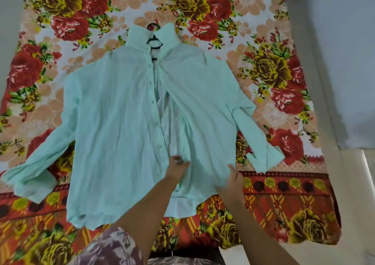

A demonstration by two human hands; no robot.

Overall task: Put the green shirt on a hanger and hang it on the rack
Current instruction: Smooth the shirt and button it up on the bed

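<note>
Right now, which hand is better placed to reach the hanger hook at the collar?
Left, probably. The left hand sits at the green shirt's open front, nearly below the hanger hook; the right hand is farther out on the side panel.

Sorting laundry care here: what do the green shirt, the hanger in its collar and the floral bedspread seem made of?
Green shirt: thin, matte woven cloth, likely cotton or a blend; it creases finely. Hanger: black, faintly glossy, probably plastic, though coated metal is possible; only little shows. Bedspread: printed, soft-looking fabric, perhaps fleece; its surface looks slightly fuzzy.
</note>
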